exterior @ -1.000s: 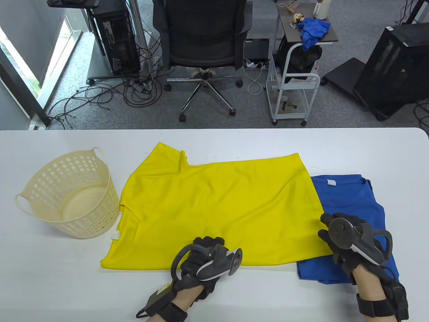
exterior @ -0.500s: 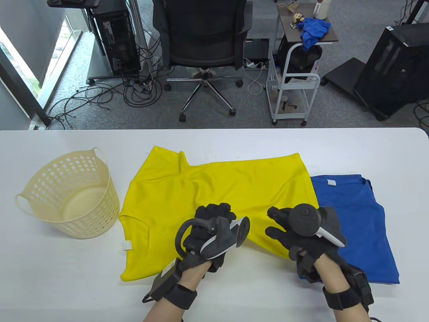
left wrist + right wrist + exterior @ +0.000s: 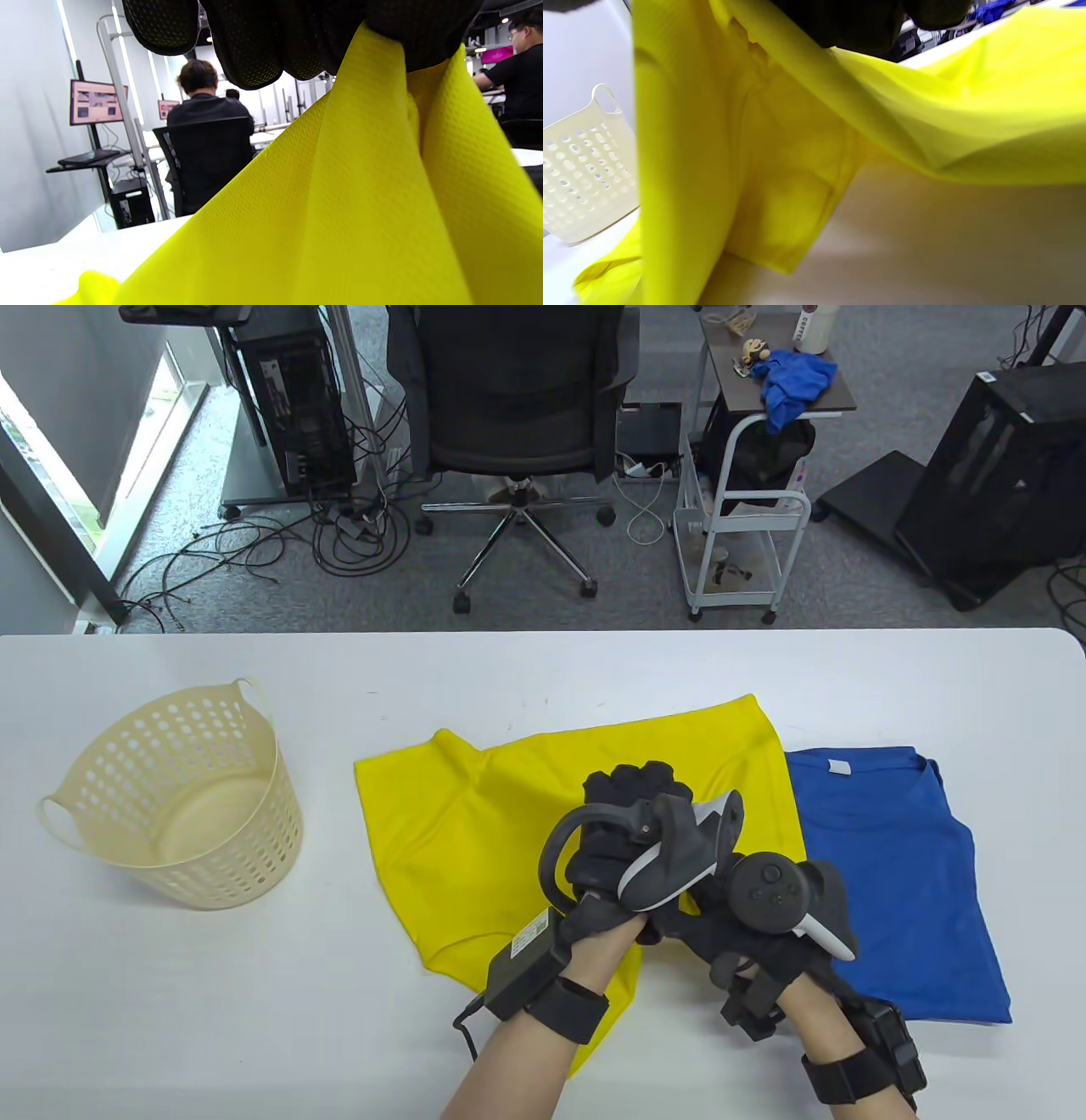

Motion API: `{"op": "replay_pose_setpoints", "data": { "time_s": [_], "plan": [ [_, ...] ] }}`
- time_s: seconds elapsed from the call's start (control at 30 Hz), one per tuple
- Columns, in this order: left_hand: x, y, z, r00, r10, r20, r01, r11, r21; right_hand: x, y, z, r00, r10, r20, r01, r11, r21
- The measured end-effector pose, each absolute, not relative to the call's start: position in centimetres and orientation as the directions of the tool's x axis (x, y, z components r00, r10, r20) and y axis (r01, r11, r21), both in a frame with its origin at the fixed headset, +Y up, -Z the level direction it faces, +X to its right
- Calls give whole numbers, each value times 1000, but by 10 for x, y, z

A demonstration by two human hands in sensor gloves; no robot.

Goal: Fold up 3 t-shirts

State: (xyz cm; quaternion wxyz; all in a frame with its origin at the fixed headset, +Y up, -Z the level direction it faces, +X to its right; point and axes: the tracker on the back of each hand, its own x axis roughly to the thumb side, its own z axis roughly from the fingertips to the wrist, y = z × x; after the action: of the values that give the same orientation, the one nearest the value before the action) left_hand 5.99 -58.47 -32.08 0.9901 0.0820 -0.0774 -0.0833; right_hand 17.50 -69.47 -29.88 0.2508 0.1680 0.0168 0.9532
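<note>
A yellow t-shirt lies bunched in the middle of the white table, partly lifted. My left hand grips a fold of it, and in the left wrist view the yellow cloth hangs from my gloved fingers. My right hand sits close under the left wrist and holds the same shirt; the right wrist view shows the yellow cloth draped from its fingers. A blue t-shirt lies flat at the right, its left edge under the yellow one.
A cream perforated basket stands at the table's left, also in the right wrist view. Beyond the far table edge are an office chair and a white cart.
Both hands have come together over the shirt's middle, lifting it. The yellow shirt has been drawn in from the left and bunched; the right hand left the blue shirt.
</note>
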Motion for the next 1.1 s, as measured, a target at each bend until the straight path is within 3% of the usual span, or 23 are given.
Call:
{"op": "replay_pose_setpoints", "data": {
  "time_s": [0.23, 0.43, 0.83, 1.1],
  "plan": [
    [61, -575, -314, 983, -151, 104, 131, 975, 182, 155, -702, -289, -910, 367, 190, -394, -910, -128],
    [32, -548, -306, 997, -68, 31, 59, 973, 223, 150, -711, -291, -960, 251, 121, -272, -941, -203],
    [-50, -510, -292, 993, 36, -113, -2, 957, 292, 154, -730, -298, -992, 110, 65, -120, -976, -180],
    [-122, -529, -287, 975, 22, -223, 36, 967, 251, 163, -712, -295, -992, 109, 64, -122, -955, -269]
  ]
}}
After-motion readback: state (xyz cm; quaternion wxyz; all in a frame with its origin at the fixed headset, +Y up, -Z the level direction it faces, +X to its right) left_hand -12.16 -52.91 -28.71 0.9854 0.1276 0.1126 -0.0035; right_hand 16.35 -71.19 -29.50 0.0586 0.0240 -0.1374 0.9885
